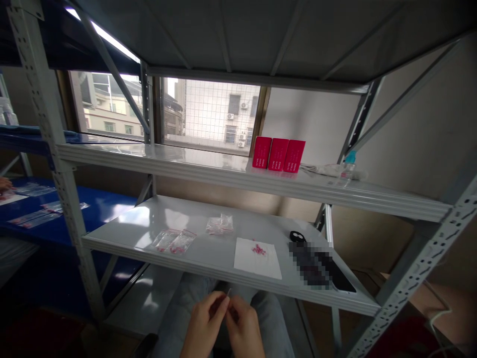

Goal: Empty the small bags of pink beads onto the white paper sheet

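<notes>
My left hand [207, 318] and my right hand [242, 320] meet above my lap, just below the shelf's front edge. Both are closed in a pinch, fingertips touching. A thin pale sliver [229, 292] sticks up between the fingertips; its kind is too small to make out. On the shelf beyond, a small pile of red-pink pieces [259, 250] lies on a white sheet of paper [244, 263]. To the left are clear zip bags [182, 242] with red-pink pieces inside, and farther back a bundle of clear bags [219, 223].
A black round item [297, 236] and a dark phone-like slab [345, 281] lie at the shelf's right end. Red boxes [280, 154] and a blue-capped bottle [348, 164] stand on the upper shelf. Metal posts [70, 199] flank both sides. Another person's hand [5, 185] shows far left.
</notes>
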Demonstrator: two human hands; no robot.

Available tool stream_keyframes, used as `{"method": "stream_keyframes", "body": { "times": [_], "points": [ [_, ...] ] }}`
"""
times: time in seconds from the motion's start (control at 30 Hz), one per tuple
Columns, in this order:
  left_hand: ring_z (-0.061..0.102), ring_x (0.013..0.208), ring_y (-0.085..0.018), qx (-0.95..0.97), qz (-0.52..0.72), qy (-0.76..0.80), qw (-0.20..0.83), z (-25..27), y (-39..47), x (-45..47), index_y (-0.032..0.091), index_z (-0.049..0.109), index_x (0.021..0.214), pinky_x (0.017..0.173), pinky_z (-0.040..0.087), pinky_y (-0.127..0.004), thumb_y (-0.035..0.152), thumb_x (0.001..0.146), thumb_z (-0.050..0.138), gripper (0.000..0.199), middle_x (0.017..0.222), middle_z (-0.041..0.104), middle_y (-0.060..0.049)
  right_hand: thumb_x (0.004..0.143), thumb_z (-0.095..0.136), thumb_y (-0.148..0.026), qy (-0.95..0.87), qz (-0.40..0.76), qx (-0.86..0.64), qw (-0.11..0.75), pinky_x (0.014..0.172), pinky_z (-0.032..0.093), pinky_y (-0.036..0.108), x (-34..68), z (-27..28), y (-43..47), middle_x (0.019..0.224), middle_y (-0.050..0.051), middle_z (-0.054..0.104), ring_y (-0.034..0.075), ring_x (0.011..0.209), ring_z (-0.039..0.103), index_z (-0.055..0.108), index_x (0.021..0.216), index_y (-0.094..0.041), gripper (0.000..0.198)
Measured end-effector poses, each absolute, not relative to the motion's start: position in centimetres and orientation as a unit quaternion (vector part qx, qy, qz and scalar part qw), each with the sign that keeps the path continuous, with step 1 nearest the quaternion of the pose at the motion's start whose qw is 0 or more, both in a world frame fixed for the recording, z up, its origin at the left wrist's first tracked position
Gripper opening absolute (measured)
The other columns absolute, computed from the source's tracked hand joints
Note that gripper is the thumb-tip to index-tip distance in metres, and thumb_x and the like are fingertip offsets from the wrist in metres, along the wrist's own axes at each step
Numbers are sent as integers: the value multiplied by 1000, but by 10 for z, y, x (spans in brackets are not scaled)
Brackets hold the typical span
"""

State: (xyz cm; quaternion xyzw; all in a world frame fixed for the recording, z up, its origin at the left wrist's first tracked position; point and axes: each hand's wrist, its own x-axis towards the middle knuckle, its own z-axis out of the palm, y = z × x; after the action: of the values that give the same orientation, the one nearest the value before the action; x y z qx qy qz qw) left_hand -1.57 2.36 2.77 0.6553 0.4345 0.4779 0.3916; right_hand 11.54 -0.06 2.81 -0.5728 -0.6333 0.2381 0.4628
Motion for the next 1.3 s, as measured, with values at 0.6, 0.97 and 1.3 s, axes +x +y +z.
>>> {"method": "stream_keyframes", "body": {
  "times": [0.6,0.97,1.3],
  "points": [
    [72,82,-21,635,431,396,504,29,28,-26,24,75,87,73,58,-26,48,92,58,30,83,77,-3,85,66,-42,-599,392,-507,480,66,41,25,120,30,-1,69,-1,59,14,70,52,62,69,-19,29],
    [68,70,-18,669,450,435,400,19,25,-18,23,72,82,64,51,-24,44,96,53,32,74,72,-2,85,60,-59,-531,478,-499,490,41,26,21,124,29,-1,58,-4,52,9,47,40,62,74,-18,43],
    [64,63,-16,724,464,424,284,26,18,-14,24,65,74,57,46,-23,38,100,46,35,69,66,-2,92,53,-51,-575,357,-530,511,59,38,26,121,29,1,62,-2,52,14,61,49,57,67,-20,40]
  ]
}}
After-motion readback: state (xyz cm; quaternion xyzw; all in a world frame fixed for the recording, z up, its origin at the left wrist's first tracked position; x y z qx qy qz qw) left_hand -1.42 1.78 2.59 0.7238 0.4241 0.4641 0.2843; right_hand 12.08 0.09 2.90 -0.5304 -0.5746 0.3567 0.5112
